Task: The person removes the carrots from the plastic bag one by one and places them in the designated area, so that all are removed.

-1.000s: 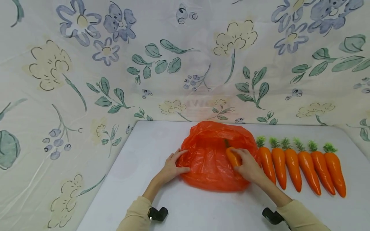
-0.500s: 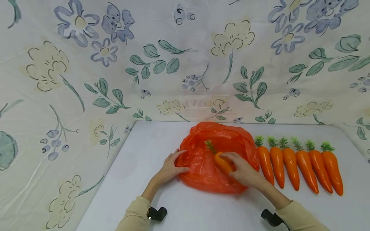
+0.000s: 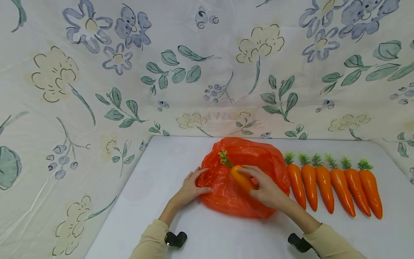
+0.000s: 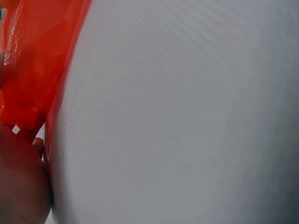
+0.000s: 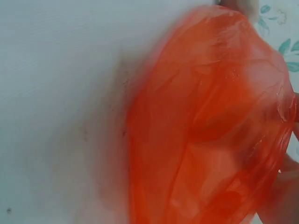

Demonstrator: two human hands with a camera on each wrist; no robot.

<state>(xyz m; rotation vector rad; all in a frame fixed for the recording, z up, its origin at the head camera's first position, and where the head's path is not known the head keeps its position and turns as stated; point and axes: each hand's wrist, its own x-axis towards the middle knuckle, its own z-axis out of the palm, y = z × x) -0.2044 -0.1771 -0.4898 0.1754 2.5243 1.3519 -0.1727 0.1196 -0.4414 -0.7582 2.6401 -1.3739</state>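
An orange plastic bag (image 3: 220,194) lies on the white table with its mouth open towards the back. My left hand (image 3: 189,187) grips its left edge; in the left wrist view part of that hand (image 4: 21,182) shows beside the red-orange film. Over the bag's mouth my right hand (image 3: 266,189) holds a carrot (image 3: 240,177) by its body, the green leafy top pointing to the back left. The right wrist view is mostly filled by the bag (image 5: 201,126), and the carrot cannot be made out there.
Several more carrots (image 3: 325,185) lie in a row right of the bag, leafy tops to the back. The white tabletop (image 3: 161,158) ends at a flower-patterned cloth (image 3: 181,97) behind and at the left.
My right hand has carried the carrot leftward across the bag's mouth, and its leafy top now tilts to the left. The left hand has stayed at the bag's edge.
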